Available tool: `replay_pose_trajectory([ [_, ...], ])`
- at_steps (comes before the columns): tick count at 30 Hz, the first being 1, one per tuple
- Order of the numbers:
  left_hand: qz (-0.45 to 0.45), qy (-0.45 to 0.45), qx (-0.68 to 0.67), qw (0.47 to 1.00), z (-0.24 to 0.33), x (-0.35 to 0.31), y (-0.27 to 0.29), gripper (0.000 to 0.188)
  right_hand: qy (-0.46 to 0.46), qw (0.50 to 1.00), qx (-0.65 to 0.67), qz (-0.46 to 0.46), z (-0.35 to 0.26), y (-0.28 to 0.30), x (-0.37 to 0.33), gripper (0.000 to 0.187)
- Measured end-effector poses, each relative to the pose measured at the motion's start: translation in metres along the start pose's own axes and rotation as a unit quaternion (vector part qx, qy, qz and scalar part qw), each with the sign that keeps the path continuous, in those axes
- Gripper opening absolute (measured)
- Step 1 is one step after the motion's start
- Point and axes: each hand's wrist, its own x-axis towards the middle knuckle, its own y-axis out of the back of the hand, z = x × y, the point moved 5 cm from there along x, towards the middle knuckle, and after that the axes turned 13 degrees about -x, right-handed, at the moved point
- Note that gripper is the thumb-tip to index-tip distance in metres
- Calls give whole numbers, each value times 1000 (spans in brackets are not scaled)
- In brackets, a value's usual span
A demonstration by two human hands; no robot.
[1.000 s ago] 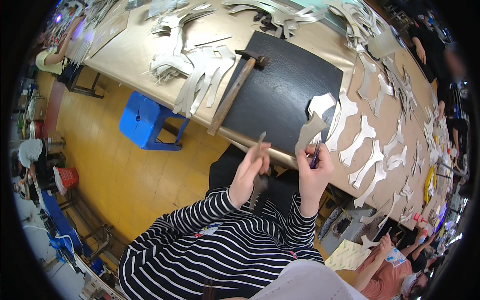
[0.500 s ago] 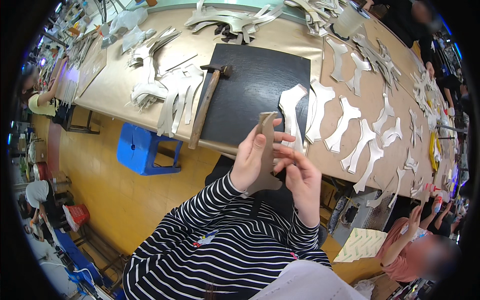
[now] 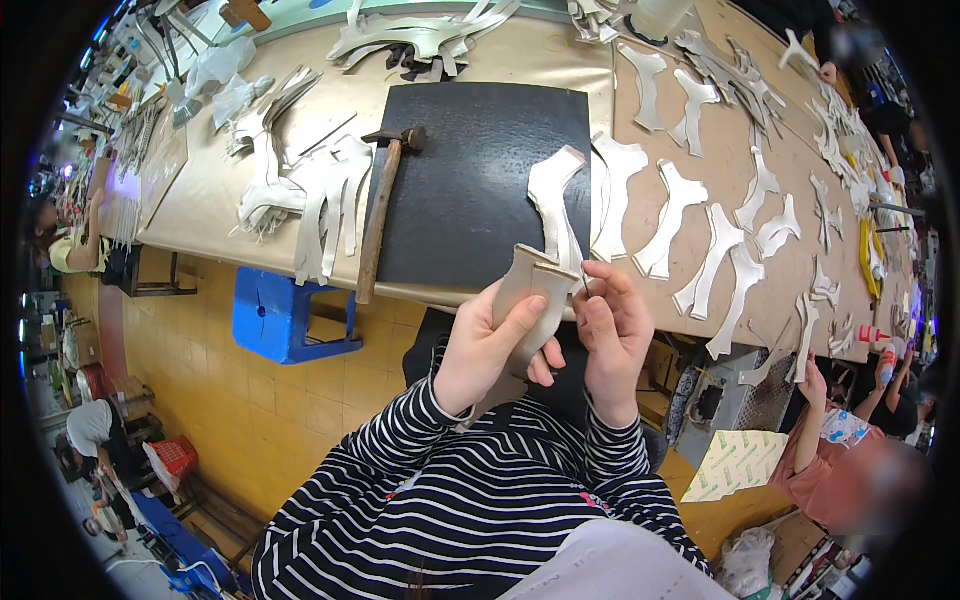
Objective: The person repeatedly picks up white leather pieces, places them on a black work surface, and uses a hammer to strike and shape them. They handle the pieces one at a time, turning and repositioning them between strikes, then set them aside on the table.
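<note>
My left hand [image 3: 482,345] grips a cut piece of pale grey sheet material [image 3: 520,285], apparently leather, with the thumb across its face and the fingers behind. Its upper end shows layered edges, and its lower part hangs over my lap. Just right of it is my right hand [image 3: 615,345], fingers curled and tips close together by the piece's edge. Something thin and dark seems to be at those fingertips, too small to name. Beyond the hands, a similar silvery piece [image 3: 553,195] lies on a black board [image 3: 480,160].
A hammer [image 3: 385,190] lies along the board's left edge. Piled strips [image 3: 335,190] are left of it; several Y-shaped pieces [image 3: 675,215] spread across the table to the right. A blue stool [image 3: 275,315] stands below the table. A co-worker in pink [image 3: 815,455] sits at right.
The held piece has turned so its broad face and layered top show more. My right hand has drawn off the piece to its right side, with its fingertips brought together.
</note>
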Motion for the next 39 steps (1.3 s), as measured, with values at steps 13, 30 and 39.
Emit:
replay_pose_trajectory([
  [13, 42, -123, 120, 984, -9, 0, -19, 25, -95, 972, 204, 71, 12, -15, -12, 32],
  [30, 33, -95, 76, 992, -19, 6, -15, 29, -136, 919, 331, 164, 21, -16, -14, 30],
  [39, -83, 191, 137, 969, 0, -7, 0, 49, -132, 972, -32, -193, -2, 32, 24, 28],
])
